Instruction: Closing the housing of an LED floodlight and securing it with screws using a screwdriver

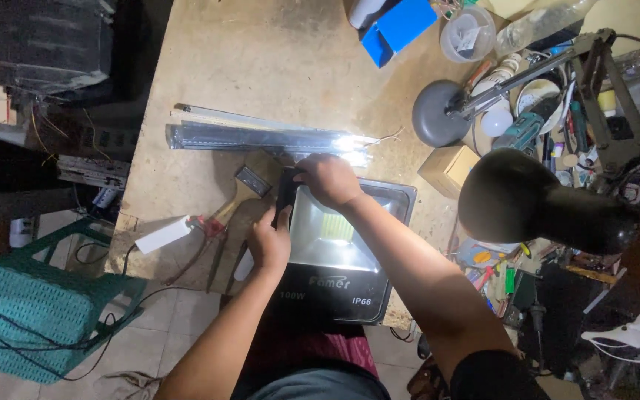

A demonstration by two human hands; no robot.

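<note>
Head view, looking straight down. Floodlight (338,248): flat black housing, pale reflector, yellow LED panel in the middle; lies face up at the near edge of the bench (261,67), partly overhanging toward the person's lap. Left hand (270,243): fingers curled narrow around the lamp's left rim, thumb up along a small black part (286,194) at the upper left corner; forearm comes up from below, wrist straight. Right hand (330,181): palm down over the top left corner of the housing, fingers bent and closed onto that same black part; whether they pinch it or only press on it, cannot tell, since the back of the hand hides the tips. Right forearm crosses the lamp diagonally from lower right and covers part of its right edge. Just beyond the hands: long shiny metal strip (261,137) lying crosswise, glare at its right end. Left of the lamp: paintbrush (238,196), red-handled pliers (205,237), white flat piece (163,235). Right: small cardboard box (450,169), black desk lamp shade (516,194), heap of tools. Green plastic stool (42,315) on the floor at left.
</note>
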